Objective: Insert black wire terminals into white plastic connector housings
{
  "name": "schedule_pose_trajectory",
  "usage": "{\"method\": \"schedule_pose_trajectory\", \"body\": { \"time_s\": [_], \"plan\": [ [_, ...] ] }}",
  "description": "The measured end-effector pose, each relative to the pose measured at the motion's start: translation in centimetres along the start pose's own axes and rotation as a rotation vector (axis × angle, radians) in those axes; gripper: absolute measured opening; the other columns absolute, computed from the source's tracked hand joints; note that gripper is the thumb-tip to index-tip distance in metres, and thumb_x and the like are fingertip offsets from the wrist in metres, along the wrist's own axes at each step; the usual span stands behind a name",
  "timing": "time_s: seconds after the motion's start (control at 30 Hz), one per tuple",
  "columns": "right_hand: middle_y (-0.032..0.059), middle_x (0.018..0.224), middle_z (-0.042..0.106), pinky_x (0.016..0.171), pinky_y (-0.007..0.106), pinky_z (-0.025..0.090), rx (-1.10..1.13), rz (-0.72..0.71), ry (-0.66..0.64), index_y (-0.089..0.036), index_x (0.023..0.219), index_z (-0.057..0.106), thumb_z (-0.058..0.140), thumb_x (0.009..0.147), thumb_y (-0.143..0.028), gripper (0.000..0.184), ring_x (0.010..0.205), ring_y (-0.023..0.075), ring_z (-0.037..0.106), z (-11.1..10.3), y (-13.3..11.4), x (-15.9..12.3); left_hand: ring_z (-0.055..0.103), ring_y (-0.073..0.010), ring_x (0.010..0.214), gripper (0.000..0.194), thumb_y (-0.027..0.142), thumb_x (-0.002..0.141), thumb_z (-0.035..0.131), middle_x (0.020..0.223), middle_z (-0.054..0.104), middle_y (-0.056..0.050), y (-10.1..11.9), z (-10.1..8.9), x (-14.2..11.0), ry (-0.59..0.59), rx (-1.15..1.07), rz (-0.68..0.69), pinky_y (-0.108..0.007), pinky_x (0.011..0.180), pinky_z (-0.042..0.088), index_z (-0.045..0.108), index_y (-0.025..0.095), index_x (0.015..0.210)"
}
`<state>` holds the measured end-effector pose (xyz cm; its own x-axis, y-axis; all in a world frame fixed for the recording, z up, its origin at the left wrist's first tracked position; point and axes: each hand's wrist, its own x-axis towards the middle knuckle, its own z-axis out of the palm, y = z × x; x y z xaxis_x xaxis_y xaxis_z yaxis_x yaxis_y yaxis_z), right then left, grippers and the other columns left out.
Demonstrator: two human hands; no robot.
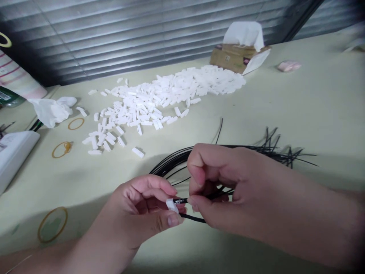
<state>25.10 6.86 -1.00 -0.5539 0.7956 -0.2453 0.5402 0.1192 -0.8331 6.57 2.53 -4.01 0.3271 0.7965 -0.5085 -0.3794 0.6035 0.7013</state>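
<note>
Between the thumb and fingers of my left hand is a small white plastic connector housing. A black wire runs from beside the housing toward the right. My right hand pinches black wire close to the housing; a printed black end shows between the two hands, touching or just entering the housing, I cannot tell which. More black strands pass under the right fingers, partly hidden. Behind the hands lies a curved bundle of black wires, its loose ends fanned out at the right.
A long heap of white housings spreads across the back of the table. Behind it stands a tissue box, with a pink lump to its right. Rubber bands, crumpled tissue and a white device are at left.
</note>
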Motion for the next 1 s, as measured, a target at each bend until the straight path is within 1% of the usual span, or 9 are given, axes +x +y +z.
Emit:
{"method": "schedule_pose_trajectory", "body": {
  "time_s": [0.07, 0.2, 0.33, 0.43, 0.53, 0.63, 0.73, 0.87, 1.0],
  "plan": [
    [-0.0077, 0.053, 0.052, 0.035, 0.019, 0.031, -0.031, -0.035, 0.034, -0.023, 0.066, 0.043, 0.051, 0.065, -0.014, 0.011, 0.047, 0.0081, 0.043, 0.15, 0.09, -0.1, 0.065, -0.0043, 0.062, 0.018, 0.005, 0.065, 0.08, 0.066, 0.071, 0.005, -0.05, -0.02, 0.03, 0.007, 0.013, 0.001, -0.008, 0.06, 0.05, 0.073, 0.02, 0.073],
    [-0.008, 0.051, 0.05, 0.033, 0.019, 0.029, -0.04, -0.07, 0.052, -0.023, 0.065, 0.044, 0.051, 0.064, -0.013, 0.012, 0.044, 0.0076, 0.04, 0.39, 0.14, -0.12, 0.064, -0.0038, 0.061, 0.018, 0.005, 0.065, 0.081, 0.065, 0.07, 0.005, -0.06, -0.03, -0.17, 0.014, 0.016, 0.001, -0.008, 0.059, 0.05, 0.073, 0.02, 0.072],
    [-0.0081, 0.053, 0.053, 0.034, 0.02, 0.028, -0.072, -0.086, 0.071, -0.023, 0.066, 0.044, 0.05, 0.066, -0.013, 0.012, 0.045, 0.0076, 0.043, 0.39, 0.05, -0.09, 0.065, -0.0046, 0.062, 0.018, 0.006, 0.064, 0.082, 0.066, 0.07, 0.005, 0.07, 0.01, -0.1, 0.031, 0.022, -0.001, -0.009, 0.06, 0.051, 0.073, 0.019, 0.07],
    [-0.0085, 0.055, 0.053, 0.036, 0.019, 0.03, -0.075, -0.112, 0.064, -0.023, 0.067, 0.043, 0.05, 0.067, -0.013, 0.012, 0.047, 0.0072, 0.045, 0.34, 0.04, -0.1, 0.065, -0.0052, 0.063, 0.017, 0.007, 0.064, 0.082, 0.066, 0.07, 0.005, 0.03, -0.08, -0.03, 0.033, 0.035, 0.004, -0.01, 0.061, 0.052, 0.073, 0.02, 0.071],
    [-0.0088, 0.057, 0.055, 0.037, 0.019, 0.029, -0.107, -0.135, 0.058, -0.023, 0.069, 0.044, 0.05, 0.069, -0.013, 0.011, 0.048, 0.0068, 0.046, 0.31, 0.15, -0.1, 0.065, -0.0055, 0.066, 0.017, 0.009, 0.066, 0.082, 0.07, 0.071, 0.005, -0.2, -0.21, -0.13, 0.013, 0.064, 0.021, -0.011, 0.064, 0.052, 0.074, 0.022, 0.074],
    [-0.009, 0.059, 0.058, 0.038, 0.02, 0.027, -0.157, -0.137, 0.017, -0.022, 0.071, 0.044, 0.049, 0.073, -0.016, 0.008, 0.049, 0.0063, 0.047, 0.29, 0.33, -0.06, 0.065, -0.0063, 0.068, 0.015, 0.01, 0.068, 0.081, 0.073, 0.072, 0.003, -0.48, -0.25, -0.18, -0.005, 0.089, 0.054, -0.013, 0.066, 0.053, 0.074, 0.022, 0.075],
    [-0.0097, 0.057, 0.056, 0.038, 0.019, 0.025, -0.185, -0.142, -0.024, -0.022, 0.071, 0.043, 0.048, 0.074, -0.016, 0.009, 0.048, 0.0055, 0.044, 0.27, 0.43, 0.07, 0.065, -0.0061, 0.068, 0.017, 0.008, 0.068, 0.08, 0.073, 0.072, 0.003, -0.68, -0.21, -0.13, -0.01, 0.099, 0.075, -0.013, 0.066, 0.053, 0.074, 0.022, 0.075],
    [-0.0101, 0.057, 0.054, 0.039, 0.018, 0.025, -0.185, -0.192, -0.033, -0.022, 0.072, 0.043, 0.048, 0.077, -0.013, 0.011, 0.047, 0.0048, 0.041, 0.16, 0.26, 0.1, 0.065, -0.0061, 0.068, 0.019, 0.007, 0.068, 0.079, 0.073, 0.073, 0.003, -0.69, -0.12, -0.23, -0.016, 0.11, 0.087, -0.012, 0.066, 0.053, 0.075, 0.022, 0.078],
    [-0.0077, 0.062, 0.053, 0.044, 0.019, 0.028, -0.242, -0.241, -0.092, -0.021, 0.078, 0.046, 0.044, 0.086, -0.017, 0.01, 0.051, 0.0059, 0.042, -0.1, -0.01, -0.28, 0.066, -0.007, 0.068, 0.018, 0.005, 0.068, 0.078, 0.073, 0.073, 0.002, -0.59, -0.01, -0.26, -0.007, 0.138, 0.062, -0.013, 0.067, 0.054, 0.075, 0.021, 0.077]
  ]
}}
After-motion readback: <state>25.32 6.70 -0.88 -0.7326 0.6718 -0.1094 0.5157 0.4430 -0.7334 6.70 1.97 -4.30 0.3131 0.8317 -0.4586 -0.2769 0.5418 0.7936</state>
